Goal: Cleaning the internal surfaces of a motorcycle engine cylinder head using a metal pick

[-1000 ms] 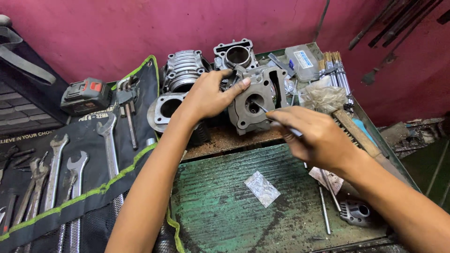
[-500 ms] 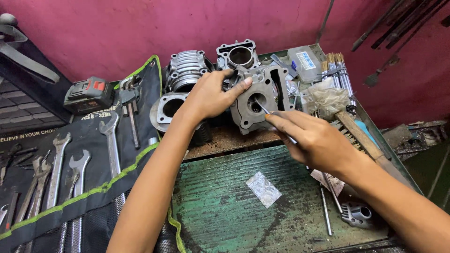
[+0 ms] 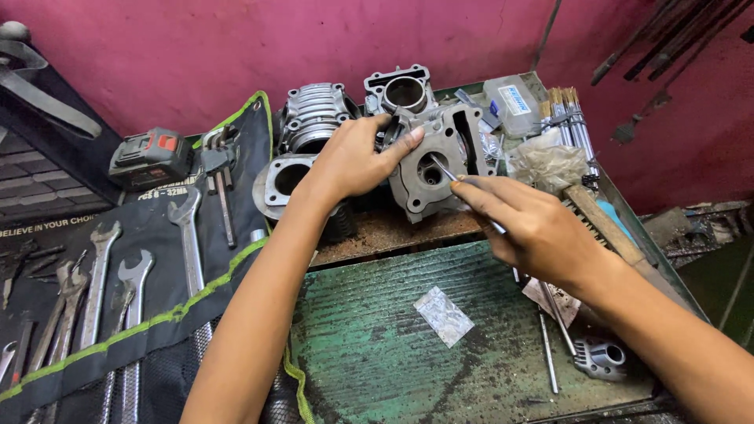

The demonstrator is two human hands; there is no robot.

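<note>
While gripping the grey cast-metal engine cylinder head [image 3: 437, 166] at its upper left, left hand [image 3: 357, 157] wrapped over it, thumb pressed across the face. Sitting tilted on the rusty back strip of the green worn metal surface [image 3: 377, 338], near the far edge. Right hand [image 3: 530, 224] pinched on a thin silver metal rod [image 3: 444, 170], tip poking at the round bore. Behind, a finned grey cylinder block [image 3: 314, 114]; toward the front edge, a small clear plastic bag [image 3: 444, 316].

Cylinder head [image 3: 440, 161]: dull grey cast metal; bench top [image 3: 377, 330]: rough, worn green-painted surface; tool roll [image 3: 157, 235]: black cloth
</note>
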